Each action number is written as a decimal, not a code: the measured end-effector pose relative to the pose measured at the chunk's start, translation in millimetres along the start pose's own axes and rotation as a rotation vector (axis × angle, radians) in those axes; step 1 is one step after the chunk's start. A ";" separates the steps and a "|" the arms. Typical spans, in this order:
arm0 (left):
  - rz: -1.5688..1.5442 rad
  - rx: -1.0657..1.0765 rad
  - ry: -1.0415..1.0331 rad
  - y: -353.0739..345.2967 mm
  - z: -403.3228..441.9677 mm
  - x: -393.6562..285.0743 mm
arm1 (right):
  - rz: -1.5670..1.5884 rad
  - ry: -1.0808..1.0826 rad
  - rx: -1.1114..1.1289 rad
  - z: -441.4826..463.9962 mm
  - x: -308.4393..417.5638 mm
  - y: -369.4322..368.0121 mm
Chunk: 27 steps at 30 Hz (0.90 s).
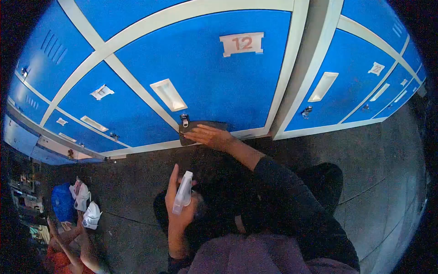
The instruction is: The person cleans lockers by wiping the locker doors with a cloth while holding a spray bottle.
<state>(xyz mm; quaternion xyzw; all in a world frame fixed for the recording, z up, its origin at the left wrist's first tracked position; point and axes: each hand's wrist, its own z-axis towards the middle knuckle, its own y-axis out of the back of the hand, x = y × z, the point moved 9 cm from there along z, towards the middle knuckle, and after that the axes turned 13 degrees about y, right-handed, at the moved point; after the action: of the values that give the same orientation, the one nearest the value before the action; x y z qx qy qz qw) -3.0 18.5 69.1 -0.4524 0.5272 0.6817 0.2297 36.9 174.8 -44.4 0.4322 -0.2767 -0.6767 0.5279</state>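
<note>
My right hand [209,137] presses a dark grey cloth [219,125] against the bottom of the blue locker door [228,77] labelled 12, with its fingers stretched out flat. Just above the fingertips is the door's metal lock [184,119], and a white recessed handle [169,95] lies higher up. Lower down, away from the door, my left hand [182,205] is wrapped round a translucent white spray bottle [183,194]. Its index finger points up beside the bottle's top.
More blue lockers stand left [107,109] and right [346,82]. Dark floor [132,182] runs below them. At the lower left another person's bare limbs [75,244] show near a blue bag [63,202] and white bags [92,215].
</note>
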 end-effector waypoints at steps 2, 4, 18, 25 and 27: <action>-0.059 0.021 0.094 -2.8 3.1 8.6 | 0.263 -0.048 -0.051 -8.8 -1.2 -10.1; -0.065 0.024 0.102 -0.8 4.9 8.9 | 0.320 -0.038 0.000 -32.0 5.2 -61.3; -0.147 0.013 0.039 8.0 -8.3 12.0 | -0.484 -0.316 0.021 -20.5 -39.3 112.2; -0.136 0.035 0.052 4.6 -6.7 8.1 | -0.533 -0.500 -0.476 55.4 -82.8 266.4; -0.136 0.019 0.066 4.1 -5.0 6.7 | -0.647 -0.480 -0.429 55.3 -82.4 252.4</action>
<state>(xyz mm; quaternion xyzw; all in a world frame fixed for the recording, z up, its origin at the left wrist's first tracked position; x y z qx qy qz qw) -7.6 11.4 65.2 -0.5072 0.5091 0.6442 0.2620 114.1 175.8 215.6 0.2085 -0.0957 -0.9297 0.2880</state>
